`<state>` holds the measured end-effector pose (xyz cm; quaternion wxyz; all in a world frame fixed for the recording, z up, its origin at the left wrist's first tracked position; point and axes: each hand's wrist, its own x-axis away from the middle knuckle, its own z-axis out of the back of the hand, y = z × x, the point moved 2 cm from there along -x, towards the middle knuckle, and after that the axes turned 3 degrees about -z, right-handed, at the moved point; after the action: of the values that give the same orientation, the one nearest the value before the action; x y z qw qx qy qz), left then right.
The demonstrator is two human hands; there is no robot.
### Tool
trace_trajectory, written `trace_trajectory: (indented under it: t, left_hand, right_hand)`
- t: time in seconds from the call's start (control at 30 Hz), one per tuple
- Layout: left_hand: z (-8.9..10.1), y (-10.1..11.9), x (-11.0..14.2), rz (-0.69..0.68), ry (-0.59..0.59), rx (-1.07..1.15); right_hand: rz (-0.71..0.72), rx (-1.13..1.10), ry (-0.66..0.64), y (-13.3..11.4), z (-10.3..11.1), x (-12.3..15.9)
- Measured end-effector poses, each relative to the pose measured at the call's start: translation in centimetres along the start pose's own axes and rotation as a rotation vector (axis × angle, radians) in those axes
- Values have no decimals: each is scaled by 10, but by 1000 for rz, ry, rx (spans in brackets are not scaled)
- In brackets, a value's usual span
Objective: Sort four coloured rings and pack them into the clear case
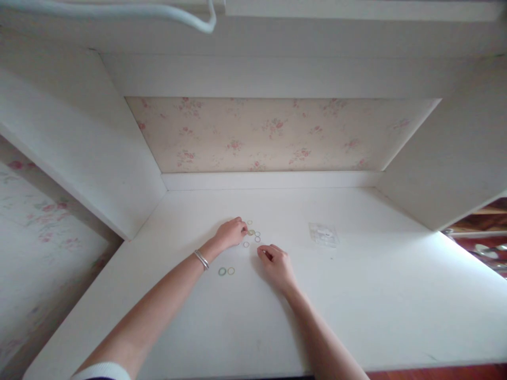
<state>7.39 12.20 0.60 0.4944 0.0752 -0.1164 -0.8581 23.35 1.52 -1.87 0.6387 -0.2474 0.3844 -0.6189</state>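
Note:
My left hand (232, 234) reaches over the white tabletop, its fingers drawn together at the edge of a small cluster of thin rings. The fingertips meet a yellow-green ring (251, 232); whether they pinch it cannot be made out. Beside it lie a pale yellow ring (249, 222) and several grey rings (257, 239). Closer to me, a green ring (222, 271) and a yellowish ring (231, 271) lie side by side. My right hand (276, 265) rests just right of the cluster, thumb and fingers closed together; anything inside them is hidden.
A clear plastic bag (324, 235) lies flat on the white table (376, 295) to the right. White panels (91, 132) rise at both sides, with a shelf above. A white cable (158, 11) hangs at the top left. Beyond the right panel, shiny items (489, 250) show.

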Motion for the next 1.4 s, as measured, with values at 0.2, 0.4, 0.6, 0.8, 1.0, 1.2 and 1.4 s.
trace_trajectory:
  t: [0.2,0.4,0.6,0.8,1.0,1.2,1.4]
  left_hand:
    - [3,4,6,-42,13,0]
    - [16,9,61,-78,182,176]
    - [5,10,130,-86,198,250]
    - [-6,8,141,-115,127,160]
    - [-5,9,140,-121,84,40]
    - [-1,15,141,-134,70,-38]
    - [-1,18,139,-121,54,-23]
  right_hand:
    - [15,-8,-11,2,-2,0]
    - [6,4,-22,1,-2,0]
    - [-5,43,-37,0,-3,0]
    - [-28,50,-28,-2,-3,1]
    - [-27,43,-38,-2,-3,0]
    - [-39,63,-45,-2,-4,0]
    - [-53,60,-53,-1,-4,0]
